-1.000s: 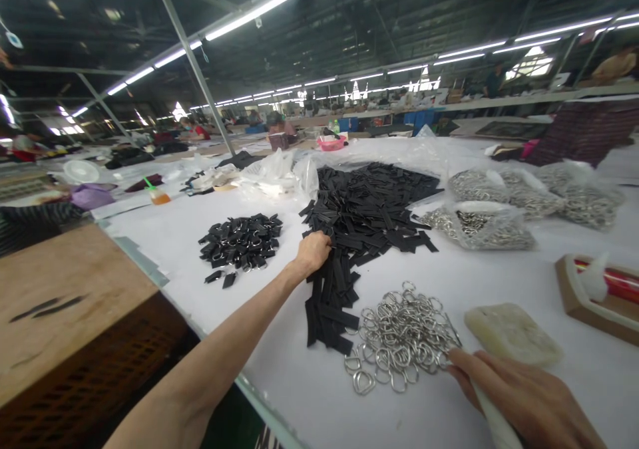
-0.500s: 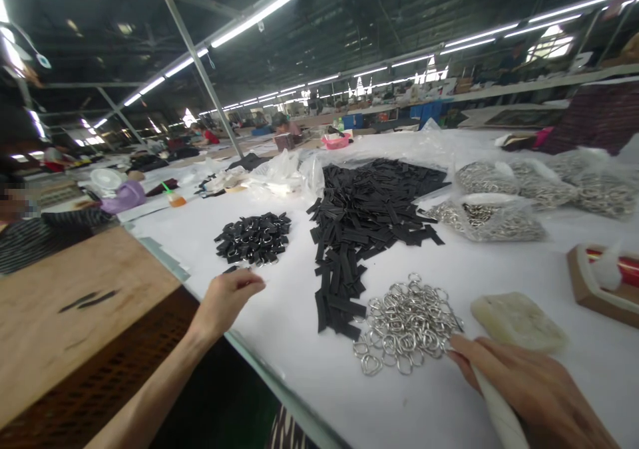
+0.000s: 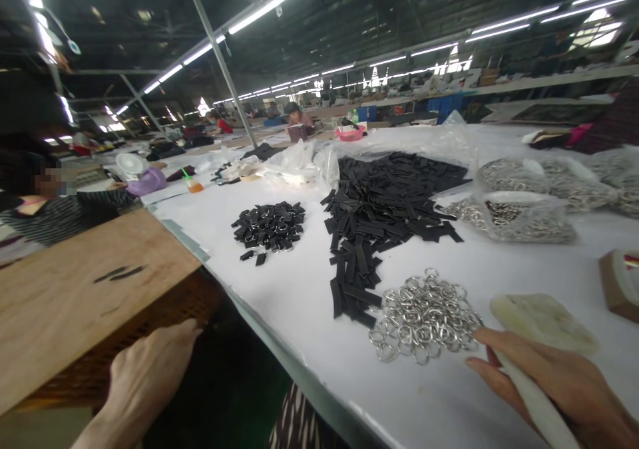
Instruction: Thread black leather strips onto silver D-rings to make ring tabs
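We have the right hand [image 3: 554,386] at lower right, fingers curled around a white tapered stick [image 3: 536,399] – fingertips just beside a heap of silver metal D-rings [image 3: 424,319] and a pale waxy block [image 3: 542,322] on the white-covered table [image 3: 279,289]. The left hand [image 3: 150,369] is well apart from the rings, off the table edge by a wooden board [image 3: 90,283], fingers loosely together, nothing visible in them. A big pile of black strips [image 3: 389,216] lies just beside the D-rings; a smaller heap of black loops with rings [image 3: 268,228] sits further left – bagged rings [image 3: 522,219] lie beyond.
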{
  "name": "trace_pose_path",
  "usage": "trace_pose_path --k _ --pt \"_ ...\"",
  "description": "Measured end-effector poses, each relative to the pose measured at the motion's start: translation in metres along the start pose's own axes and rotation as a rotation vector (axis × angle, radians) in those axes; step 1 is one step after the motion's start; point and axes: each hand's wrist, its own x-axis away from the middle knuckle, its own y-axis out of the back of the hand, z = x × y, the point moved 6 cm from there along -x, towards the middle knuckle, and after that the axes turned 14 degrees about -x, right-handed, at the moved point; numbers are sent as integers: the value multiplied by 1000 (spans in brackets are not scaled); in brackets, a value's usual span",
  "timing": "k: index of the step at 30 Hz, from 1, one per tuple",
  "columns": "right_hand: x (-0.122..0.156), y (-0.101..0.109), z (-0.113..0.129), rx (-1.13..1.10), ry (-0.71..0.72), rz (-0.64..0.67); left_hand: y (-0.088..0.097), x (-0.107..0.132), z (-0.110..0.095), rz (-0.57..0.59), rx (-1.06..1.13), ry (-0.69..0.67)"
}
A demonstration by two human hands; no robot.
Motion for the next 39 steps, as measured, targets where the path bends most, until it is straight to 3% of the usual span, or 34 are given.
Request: trace_pose_path --k 2,4,6,10,14,19,22,24,27,31,39 --pt "-3 -1 3 49 18 8 34 -9 -45 -69 -139 -75" --pt "-5 -4 4 111 26 32 49 -20 -81 -90 -102 -170" --pt "-3 -5 2 141 29 45 47 -31 -102 -82 5 -259" --pt "4 -4 -3 140 30 15 36 -43 -104 -69 139 -275" --pt "4 -5 -8 149 -1 20 46 -48 -119 -20 477 -305" --pt "3 -11 -10 206 35 -2 59 -85 -192 21 593 -381" --pt "5 -12 -11 215 28 20 49 -117 -236 109 587 -350" --pt "5 -11 -10 192 39 47 40 -133 -254 161 587 -307" --pt "3 -6 -4 181 69 78 29 -144 -265 213 630 -255" --pt "-1 -3 0 179 25 71 25 -141 -263 271 777 -222" --pt "3 -13 12 -274 -230 -12 50 -96 -235 287 1342 -273"
